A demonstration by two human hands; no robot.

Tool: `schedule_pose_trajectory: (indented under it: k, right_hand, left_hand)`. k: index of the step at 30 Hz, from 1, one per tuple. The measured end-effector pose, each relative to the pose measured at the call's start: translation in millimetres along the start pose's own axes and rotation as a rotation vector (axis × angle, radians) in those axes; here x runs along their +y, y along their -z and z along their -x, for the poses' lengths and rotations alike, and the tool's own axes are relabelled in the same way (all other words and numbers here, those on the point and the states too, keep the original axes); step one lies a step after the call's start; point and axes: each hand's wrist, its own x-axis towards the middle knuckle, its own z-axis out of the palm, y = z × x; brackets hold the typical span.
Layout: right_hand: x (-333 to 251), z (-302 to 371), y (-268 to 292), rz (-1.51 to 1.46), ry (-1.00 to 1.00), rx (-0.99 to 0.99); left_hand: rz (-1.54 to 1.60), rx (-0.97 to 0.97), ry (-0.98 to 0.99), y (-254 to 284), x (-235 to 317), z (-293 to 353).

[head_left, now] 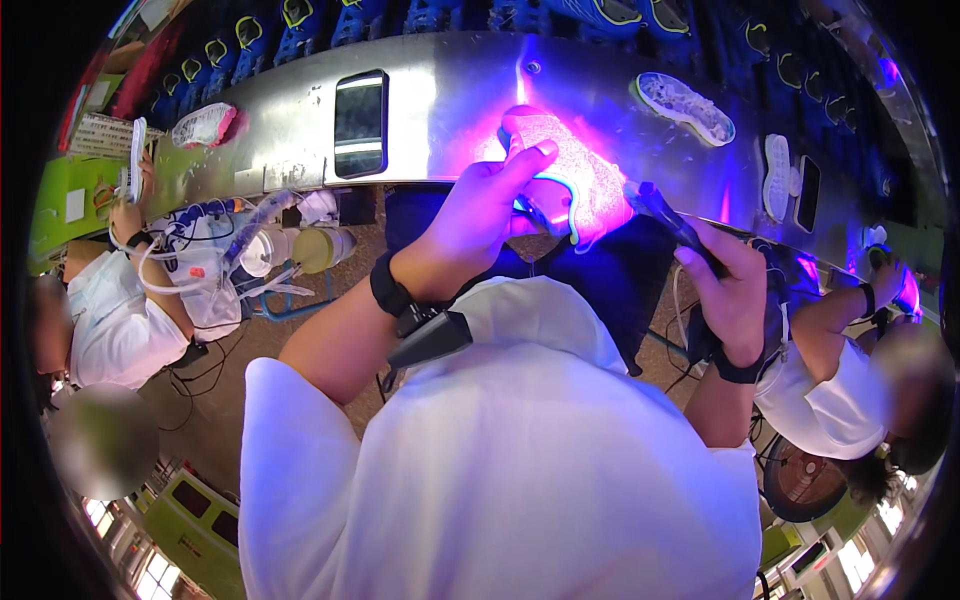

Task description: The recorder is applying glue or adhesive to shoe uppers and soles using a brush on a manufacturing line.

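Note:
A shoe upper (592, 185), lit bright pink and purple, is held at the near edge of the metal bench. My left hand (485, 210) is closed on its left side, with the thumb on top. In my right hand (735, 285) is a slim black handheld tool (662, 212). Its tip meets or nearly meets the shoe's right side; glare hides the exact contact. I cannot tell what kind of tool it is. Black bands circle both wrists, and a dark box-shaped device (430, 338) hangs by the left one.
On the metal bench (440, 110) lie a phone (361, 125), a pale sole (685, 108), another sole (775, 178) and a second phone (808, 193). Several blue shoes (248, 32) line the back. Co-workers sit left and right; a yellowish pot (318, 250) stands at left.

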Motion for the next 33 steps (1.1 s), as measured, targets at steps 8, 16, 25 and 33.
schedule_pose_trajectory:
  k: [8, 16, 25, 33]
  right_hand:
    - [-22.0, -19.7, 23.6, 0.126, 0.034, -0.03]
    - [-33.4, -27.4, 21.5, 0.115, 0.067, 0.008]
    - [-54.8, -48.3, 11.7, 0.266, 0.106, -0.062]
    - [-54.7, -67.8, -0.5, 0.203, 0.142, -0.11]
  left_hand:
    - [0.301, -0.128, 0.054, -0.1, -14.4, -0.5]
    - [0.46, -0.127, 0.251, 4.1, -16.5, 2.3]
    - [0.505, -0.121, 0.165, 27.5, -13.9, 4.7]
    - [0.81, -0.292, 0.347, 42.5, 3.0, 16.6]
